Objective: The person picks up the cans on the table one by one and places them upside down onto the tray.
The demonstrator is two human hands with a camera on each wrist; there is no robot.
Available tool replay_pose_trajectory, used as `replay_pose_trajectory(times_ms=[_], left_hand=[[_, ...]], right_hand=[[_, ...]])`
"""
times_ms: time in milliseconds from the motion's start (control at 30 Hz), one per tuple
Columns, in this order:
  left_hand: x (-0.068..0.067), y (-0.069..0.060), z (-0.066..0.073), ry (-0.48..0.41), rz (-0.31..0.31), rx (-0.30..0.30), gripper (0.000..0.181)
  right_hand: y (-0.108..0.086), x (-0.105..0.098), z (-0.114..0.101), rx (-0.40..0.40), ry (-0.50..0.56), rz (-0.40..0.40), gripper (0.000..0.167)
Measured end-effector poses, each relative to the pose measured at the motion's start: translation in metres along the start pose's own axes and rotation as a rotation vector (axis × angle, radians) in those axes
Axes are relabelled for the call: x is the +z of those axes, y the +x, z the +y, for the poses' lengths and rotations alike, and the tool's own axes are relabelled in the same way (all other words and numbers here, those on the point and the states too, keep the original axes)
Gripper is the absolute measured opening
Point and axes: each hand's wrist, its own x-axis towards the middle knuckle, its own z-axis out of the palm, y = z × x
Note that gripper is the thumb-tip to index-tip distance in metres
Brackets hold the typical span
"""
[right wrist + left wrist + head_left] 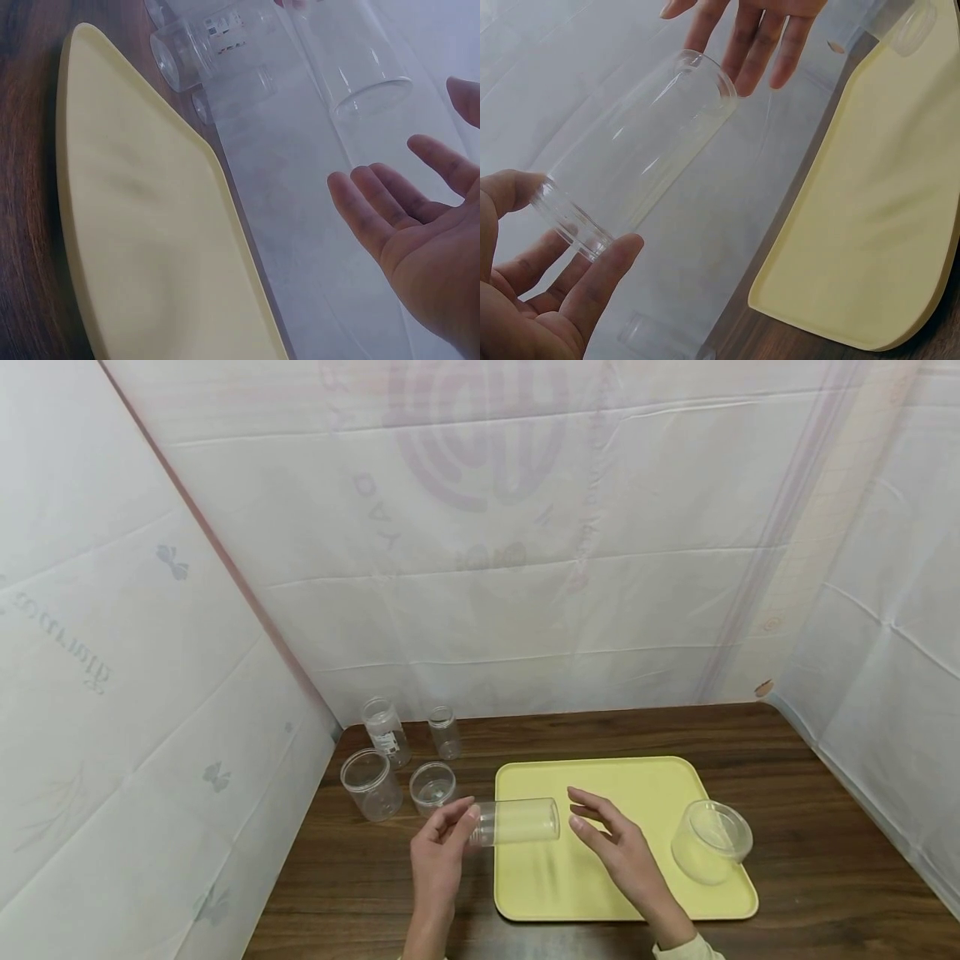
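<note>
My left hand [441, 852] grips a clear cylindrical jar [521, 822] by its threaded neck, fingers and thumb around the rim. The jar lies sideways in the air above the left part of a yellow tray [600, 893], its base pointing right. Just past that base is my right hand [618, 852], fingers extended and holding nothing. In the right wrist view a gap shows between the right fingers [375, 202] and the jar's base. A wide clear jar [708, 843] sits on the tray's right side.
Left of the tray on the dark wooden table [337, 893] stand a tall jar with a label [386, 735], a small narrow jar [446, 735], a wide jar [372, 787] and a low jar [432, 785]. White cloth walls [480, 610] border the table behind and at both sides.
</note>
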Motion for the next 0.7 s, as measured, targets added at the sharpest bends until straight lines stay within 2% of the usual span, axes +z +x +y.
replay_pose_trajectory(times_ms=[433,700], left_hand=[[0.0019,-0.0011,-0.0011,0.014,-0.013,0.001,0.028],[0.0025,-0.0019,-0.0014,-0.017,-0.031,-0.017,0.029]], right_hand=[[0.0011,0.0063,-0.0015,-0.016,0.084,-0.040,0.043],[0.0010,0.0083,-0.0023,-0.001,0.109,-0.055,0.043]])
